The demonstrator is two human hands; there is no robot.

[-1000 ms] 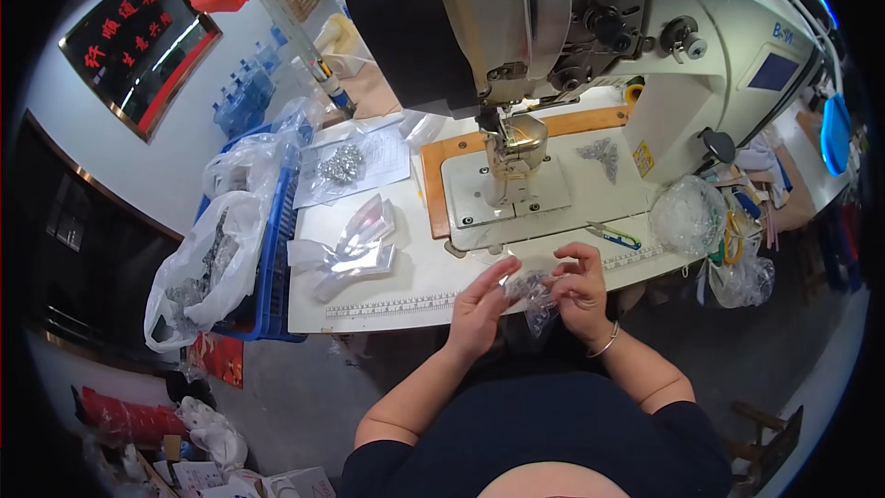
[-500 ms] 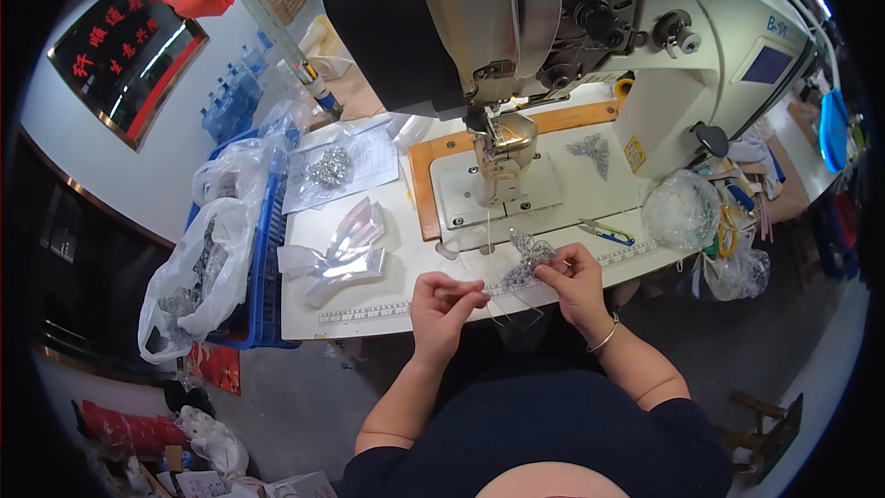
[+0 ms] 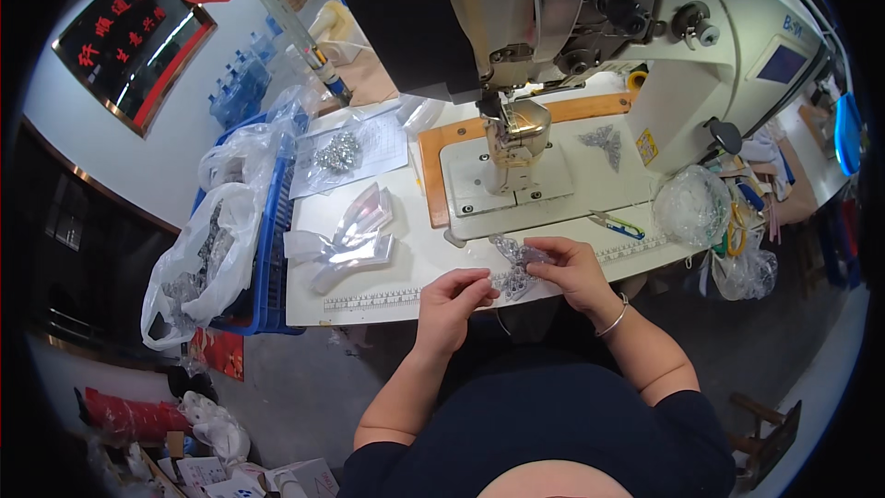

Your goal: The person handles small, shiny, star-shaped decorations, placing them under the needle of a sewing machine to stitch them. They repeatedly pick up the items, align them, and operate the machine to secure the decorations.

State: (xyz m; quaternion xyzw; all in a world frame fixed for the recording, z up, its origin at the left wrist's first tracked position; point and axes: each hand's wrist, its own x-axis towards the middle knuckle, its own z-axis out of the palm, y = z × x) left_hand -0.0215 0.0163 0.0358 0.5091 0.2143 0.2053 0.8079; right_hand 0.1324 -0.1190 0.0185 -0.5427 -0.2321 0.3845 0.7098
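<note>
Above the tabletop's (image 3: 419,261) front edge, the right hand (image 3: 573,274) pinches a silver butterfly-shaped appliqué (image 3: 512,254); the left hand (image 3: 448,308) has thumb and fingertips pressed together beside it.

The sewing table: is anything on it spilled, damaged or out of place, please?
Nothing clearly stands out: the small silvery pieces lie in one heap over the paper, and the snips rest near the measuring strip.

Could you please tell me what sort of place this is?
Probably a sewing workshop: a large sewing machine stands on the table, a measuring strip runs near the front edge, and small snips lie nearby.
</note>
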